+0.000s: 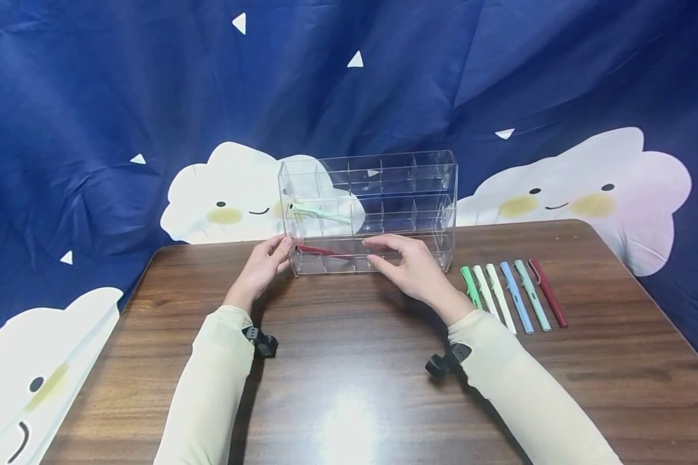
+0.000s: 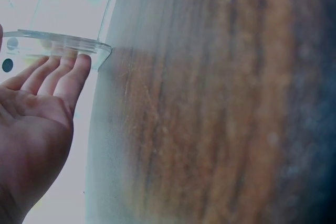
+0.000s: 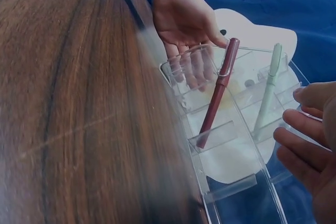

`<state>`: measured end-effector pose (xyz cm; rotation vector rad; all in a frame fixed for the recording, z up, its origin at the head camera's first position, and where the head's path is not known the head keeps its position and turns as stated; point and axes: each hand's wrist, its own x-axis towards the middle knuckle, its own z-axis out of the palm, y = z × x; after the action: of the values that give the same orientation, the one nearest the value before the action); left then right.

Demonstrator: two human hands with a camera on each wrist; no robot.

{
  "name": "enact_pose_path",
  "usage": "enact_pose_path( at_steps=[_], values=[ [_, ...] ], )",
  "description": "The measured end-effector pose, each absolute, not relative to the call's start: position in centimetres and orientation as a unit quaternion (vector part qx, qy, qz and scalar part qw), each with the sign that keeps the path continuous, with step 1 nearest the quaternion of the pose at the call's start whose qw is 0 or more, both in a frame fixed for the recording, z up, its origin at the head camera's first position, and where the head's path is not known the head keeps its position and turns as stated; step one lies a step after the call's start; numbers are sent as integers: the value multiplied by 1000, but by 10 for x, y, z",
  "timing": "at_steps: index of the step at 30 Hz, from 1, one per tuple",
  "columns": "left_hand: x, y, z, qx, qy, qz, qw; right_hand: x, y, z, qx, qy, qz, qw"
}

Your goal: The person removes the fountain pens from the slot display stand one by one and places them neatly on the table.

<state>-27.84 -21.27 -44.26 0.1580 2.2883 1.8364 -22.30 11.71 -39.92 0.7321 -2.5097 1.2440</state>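
A clear acrylic rack (image 1: 384, 236) with tiers of small compartments stands near the table's back edge. Inside its lower tier, at the left, a dark red pen (image 1: 326, 252) leans across the dividers. Above it, a pale green pen (image 1: 318, 213) slants in the middle tier. My left hand (image 1: 263, 263) rests against the rack's left end, its straight fingers (image 2: 65, 72) along the side panel and its thumb by the front edge. In front of the rack, my right hand (image 1: 414, 268) holds nothing, its thumb and fingers apart.
On the table to the rack's right lies a row of pens: a bright green pen (image 1: 471, 287), white ones, a blue pen (image 1: 517, 297), a pale green one and a dark red pen (image 1: 549, 294). A blue curtain (image 1: 384, 97) with cloud prints hangs behind the wooden table (image 1: 337, 361).
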Motion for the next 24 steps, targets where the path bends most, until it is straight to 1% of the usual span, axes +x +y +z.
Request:
enact_pose_path(
  at_steps=[11,19,24],
  values=[
    [-279,-214,-448,51,770,628,101,-228,99,-398,288,-847,432,111],
    [-281,-215,-446,50,774,622,106,-235,83,-401,284,-845,441,105],
    [-281,-214,-445,50,778,616,108,-241,73,-401,275,-848,445,86]
  ],
)
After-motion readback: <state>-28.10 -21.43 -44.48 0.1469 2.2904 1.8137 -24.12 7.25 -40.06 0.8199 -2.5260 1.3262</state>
